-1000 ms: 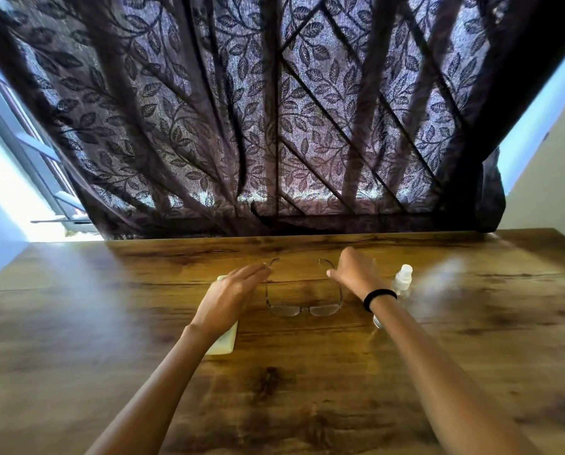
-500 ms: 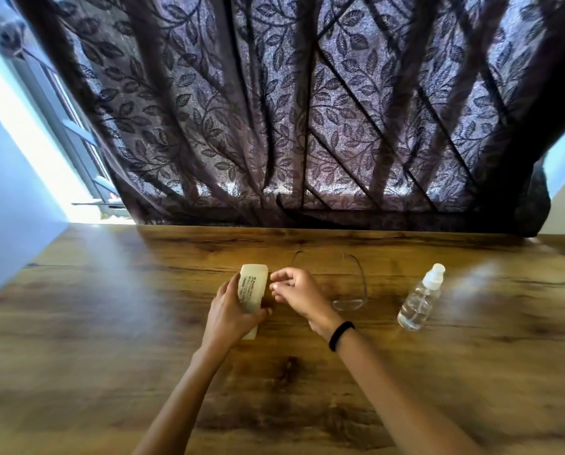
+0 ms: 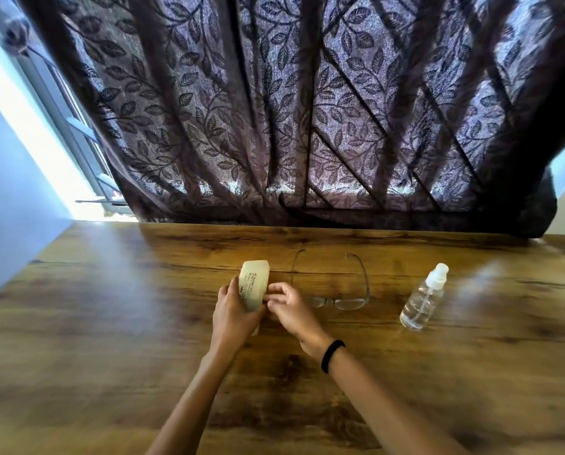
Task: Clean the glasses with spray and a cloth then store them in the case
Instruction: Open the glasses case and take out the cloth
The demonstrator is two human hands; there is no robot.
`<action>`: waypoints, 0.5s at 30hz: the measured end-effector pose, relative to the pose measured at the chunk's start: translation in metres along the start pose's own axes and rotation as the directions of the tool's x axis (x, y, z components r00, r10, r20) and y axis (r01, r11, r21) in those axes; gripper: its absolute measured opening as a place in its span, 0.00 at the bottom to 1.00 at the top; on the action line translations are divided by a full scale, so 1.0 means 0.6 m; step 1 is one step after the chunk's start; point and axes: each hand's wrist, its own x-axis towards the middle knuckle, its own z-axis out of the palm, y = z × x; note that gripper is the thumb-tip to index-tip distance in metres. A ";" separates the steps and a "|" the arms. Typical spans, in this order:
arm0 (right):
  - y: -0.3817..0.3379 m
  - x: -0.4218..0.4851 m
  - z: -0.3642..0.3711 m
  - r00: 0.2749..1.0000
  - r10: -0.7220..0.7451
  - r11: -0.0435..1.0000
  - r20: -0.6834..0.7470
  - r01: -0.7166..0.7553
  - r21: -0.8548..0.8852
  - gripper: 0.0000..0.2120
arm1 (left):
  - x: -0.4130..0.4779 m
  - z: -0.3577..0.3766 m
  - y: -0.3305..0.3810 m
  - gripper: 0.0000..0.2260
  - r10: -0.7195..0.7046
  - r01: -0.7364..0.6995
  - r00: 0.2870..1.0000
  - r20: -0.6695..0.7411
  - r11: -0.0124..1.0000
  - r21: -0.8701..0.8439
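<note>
A cream glasses case [image 3: 253, 284] with dark print is tilted up off the wooden table [image 3: 110, 323]. My left hand [image 3: 233, 315] grips its near end. My right hand [image 3: 289, 307] pinches the case's right edge with curled fingers. The thin-framed glasses [image 3: 335, 302] lie on the table just right of my hands, arms unfolded and pointing away from me. A clear spray bottle [image 3: 422, 298] with a white cap stands further right. No cloth is in view.
A dark leaf-patterned lace curtain [image 3: 307, 126] hangs along the table's far edge. A bright window [image 3: 54, 133] and a pale wall are at the left. Bare table spreads to the left and in front of me.
Both hands left the glasses, which now lie on the table. My left hand picked up the case and my right hand came onto its edge. The view shifted left.
</note>
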 end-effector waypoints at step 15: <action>0.018 -0.008 0.023 0.979 -0.206 0.939 -0.004 0.196 -0.283 0.24 | 0.008 -0.025 -0.028 0.26 -0.106 0.130 0.991 0.076 0.813 -0.567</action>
